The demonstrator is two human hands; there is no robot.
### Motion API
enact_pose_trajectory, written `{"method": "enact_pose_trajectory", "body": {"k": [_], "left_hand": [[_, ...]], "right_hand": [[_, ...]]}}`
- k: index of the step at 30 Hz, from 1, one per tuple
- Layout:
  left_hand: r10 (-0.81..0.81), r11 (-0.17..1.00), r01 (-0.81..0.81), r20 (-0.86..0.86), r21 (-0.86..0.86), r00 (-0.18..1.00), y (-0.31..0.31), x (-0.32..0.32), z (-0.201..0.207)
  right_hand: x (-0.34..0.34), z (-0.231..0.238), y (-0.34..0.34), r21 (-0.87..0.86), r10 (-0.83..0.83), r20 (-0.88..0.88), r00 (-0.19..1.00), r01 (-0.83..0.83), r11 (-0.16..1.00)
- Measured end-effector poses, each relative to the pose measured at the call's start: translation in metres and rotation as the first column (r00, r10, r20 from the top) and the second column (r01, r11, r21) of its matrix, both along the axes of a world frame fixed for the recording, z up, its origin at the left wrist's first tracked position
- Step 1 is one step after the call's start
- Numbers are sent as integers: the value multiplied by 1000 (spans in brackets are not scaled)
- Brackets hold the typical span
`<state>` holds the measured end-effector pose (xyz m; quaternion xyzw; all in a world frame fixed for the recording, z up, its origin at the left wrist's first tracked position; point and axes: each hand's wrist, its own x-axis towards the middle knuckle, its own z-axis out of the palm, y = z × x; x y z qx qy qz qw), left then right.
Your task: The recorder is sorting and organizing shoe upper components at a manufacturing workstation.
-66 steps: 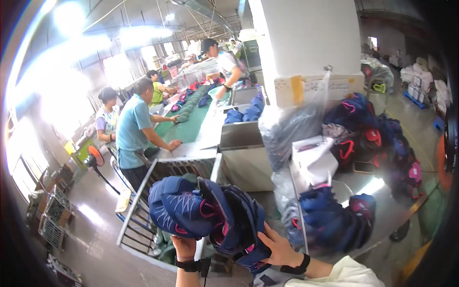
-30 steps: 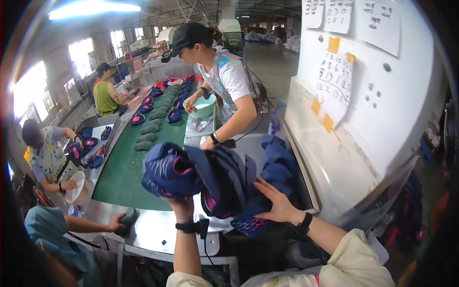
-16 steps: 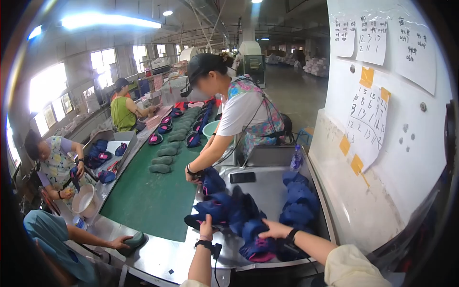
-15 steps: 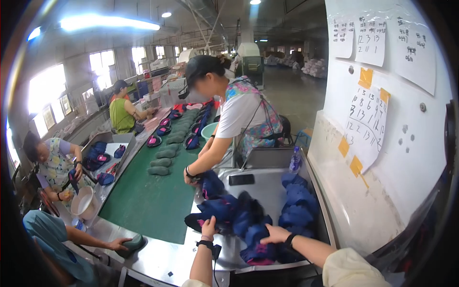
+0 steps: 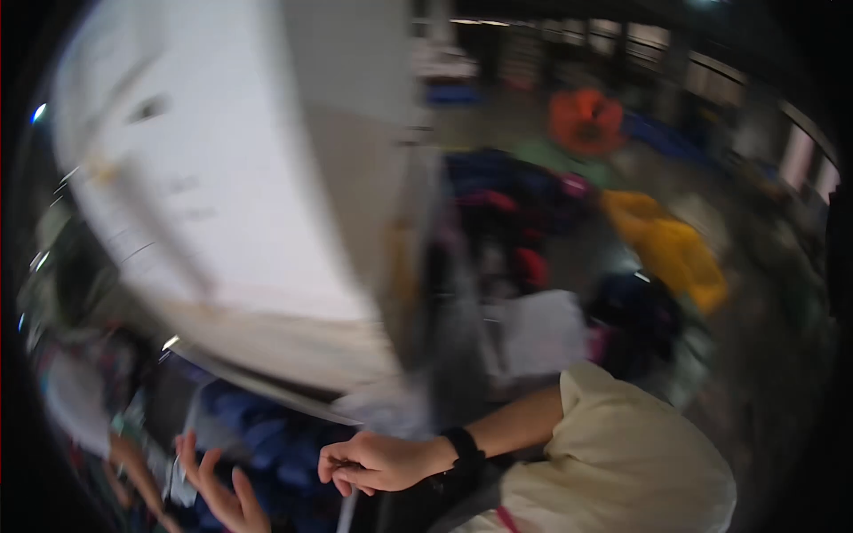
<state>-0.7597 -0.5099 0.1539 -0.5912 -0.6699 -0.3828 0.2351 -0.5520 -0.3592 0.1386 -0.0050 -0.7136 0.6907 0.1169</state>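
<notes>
The frame is heavily blurred. At lower centre the right hand (image 5: 378,462), a black band at its wrist, hangs with fingers (image 5: 342,473) curled loosely together, holding nothing. At lower left the left hand (image 5: 218,484) is raised, fingers (image 5: 188,451) spread wide and empty. Between and behind both hands, low in the frame, lies a pile of dark blue fabric pieces (image 5: 267,440), near both; touching cannot be told. A large white panel (image 5: 222,178) fills the upper left.

The view was badly motion-blurred. The right hand (image 5: 373,462), with a black wristband (image 5: 462,447) and a cream sleeve (image 5: 622,453), hung loosely curled and empty above blurred blue fabric pieces (image 5: 267,440). The left hand (image 5: 218,489) was spread open, fingers up. A large white panel (image 5: 222,195) filled the left.
</notes>
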Motion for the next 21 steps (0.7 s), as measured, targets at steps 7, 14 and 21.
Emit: {"method": "enact_pose_trajectory", "body": {"k": [7,14,21], "left_hand": [[-649,712,651,106,-262,753,147,214,17],[-828,98,860,439,-501,350,211,420,-47],[-782,411,659,128,-630,610,283,573,-167]], "right_hand": [[325,61,75,-153,-901,-409,144,963,223],[628,-2,129,540,-932,-18,-362,781,-314],[644,-105,303,975,-896,-31,444,210,70]]}}
